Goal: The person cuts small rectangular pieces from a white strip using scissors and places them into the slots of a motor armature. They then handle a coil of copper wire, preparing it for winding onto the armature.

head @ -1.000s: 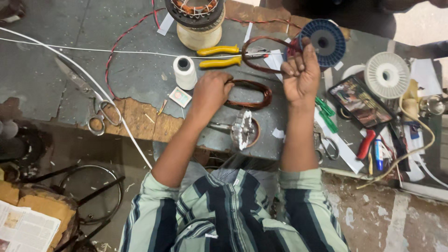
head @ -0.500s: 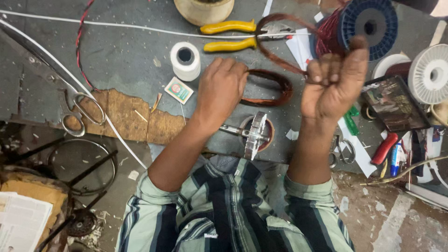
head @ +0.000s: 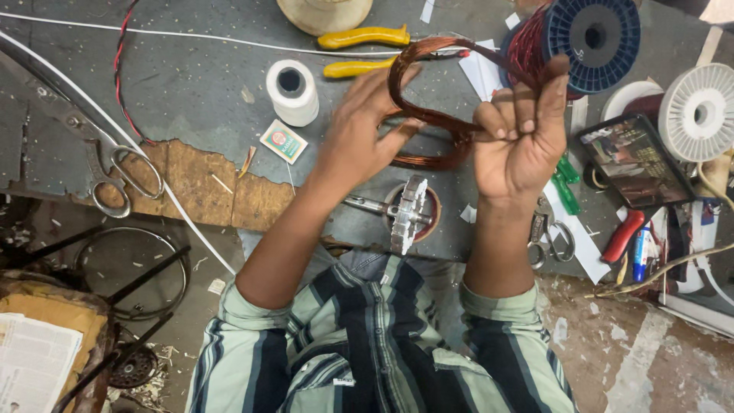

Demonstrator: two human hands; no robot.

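A person in a striped shirt works over a grey workbench (head: pixel 191 84), seen from above. The right hand (head: pixel 520 138) is raised with its fingers curled shut, pinching a loop of copper winding wire (head: pixel 436 115) between fingertips and thumb. The left hand (head: pixel 363 130) has its fingers spread open, the fingertips resting against the inner side of the same loop, not clamped around it. The coil arches up between the two hands, and its lower part lies on the bench just below the right fingers.

Just beyond the right fingertips stands a blue spool (head: pixel 592 34) wound with red-brown wire. Beyond the left fingertips lie yellow-handled pliers (head: pixel 363 50), and to the left of them a white roll of thread (head: pixel 292 92). Below the left palm sits a small printed card (head: pixel 284 141). Near both wrists, a toothed metal rotor (head: pixel 409 214) stands on a shaft. To the right of the right hand are a white spool (head: pixel 697 111), a dark phone (head: pixel 634 160), a red-handled tool (head: pixel 623 235) and small scissors (head: pixel 547 237). Far to the left of the left hand lie large scissors (head: pixel 115 172).
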